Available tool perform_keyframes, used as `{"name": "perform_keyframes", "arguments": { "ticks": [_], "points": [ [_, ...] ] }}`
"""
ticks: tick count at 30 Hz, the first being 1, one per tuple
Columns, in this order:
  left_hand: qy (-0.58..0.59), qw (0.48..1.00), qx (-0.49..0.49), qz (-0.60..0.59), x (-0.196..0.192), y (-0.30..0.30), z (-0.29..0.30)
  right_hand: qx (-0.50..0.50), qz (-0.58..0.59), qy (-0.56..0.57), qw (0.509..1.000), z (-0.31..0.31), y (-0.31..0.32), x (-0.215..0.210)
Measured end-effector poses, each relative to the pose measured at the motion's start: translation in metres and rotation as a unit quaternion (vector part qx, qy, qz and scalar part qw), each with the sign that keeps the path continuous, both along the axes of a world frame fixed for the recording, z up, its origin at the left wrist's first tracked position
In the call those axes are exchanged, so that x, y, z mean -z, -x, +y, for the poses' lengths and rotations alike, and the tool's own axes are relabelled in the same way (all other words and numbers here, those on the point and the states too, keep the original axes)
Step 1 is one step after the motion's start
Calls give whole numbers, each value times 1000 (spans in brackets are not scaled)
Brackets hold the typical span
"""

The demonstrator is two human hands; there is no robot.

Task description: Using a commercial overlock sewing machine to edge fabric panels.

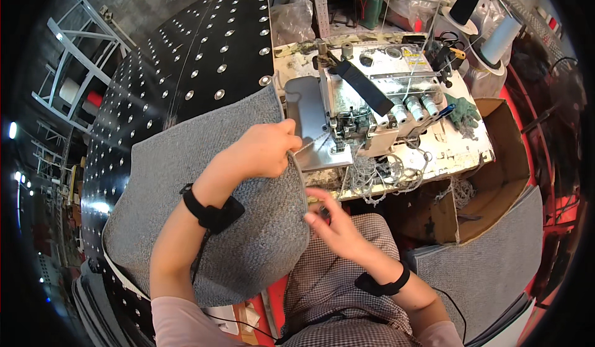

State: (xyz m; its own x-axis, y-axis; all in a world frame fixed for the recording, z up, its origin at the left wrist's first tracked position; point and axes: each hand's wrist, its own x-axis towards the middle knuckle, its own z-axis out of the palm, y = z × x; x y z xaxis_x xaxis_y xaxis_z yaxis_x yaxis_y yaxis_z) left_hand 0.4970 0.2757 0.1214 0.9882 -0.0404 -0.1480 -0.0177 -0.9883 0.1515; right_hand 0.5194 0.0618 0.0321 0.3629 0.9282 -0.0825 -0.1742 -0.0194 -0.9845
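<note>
A grey woven mat (248, 241) with a bound edge lies across the left table and hangs over its near edge towards my lap. My left hand (263, 151) is closed on the mat's right edge, close to the sewing machine's metal plate. A thin thread chain runs from near those fingers to the overlock sewing machine (372, 99). My right hand (338, 229) is lower down by the same edge, its thumb and forefinger curled at the binding. A small dark object (323, 212) shows inside its fingers; its kind cannot be made out.
A black table (204, 55) with metal studs spreads to the left. Loose grey thread (378, 173) hangs off the machine's stand. Right of it are a cardboard box (496, 204) and more grey mats (483, 260). Thread cones (501, 40) stand at the back right.
</note>
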Motion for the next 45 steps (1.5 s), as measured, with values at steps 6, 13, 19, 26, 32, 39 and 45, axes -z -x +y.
{"name": "perform_keyframes", "arguments": {
  "ticks": [6,13,19,26,32,39,45],
  "points": [
    [232,970,2,-66,-13,24,-5,94,47,-26,994,34,-30,6],
    [217,969,-56,-108,-10,35,-31,128,47,-102,985,45,-23,5],
    [225,952,-85,-186,13,38,-35,181,-20,-100,978,60,-22,26],
    [315,912,-178,-193,28,42,-35,186,-18,-61,981,60,-24,23],
    [343,901,-193,-183,29,42,-33,197,-45,-64,977,61,-24,23],
    [334,903,-198,-183,29,41,-33,205,-58,-61,975,62,-23,26],
    [332,908,-182,-179,28,40,-32,196,-112,-87,970,58,-24,25]
  ]
}}
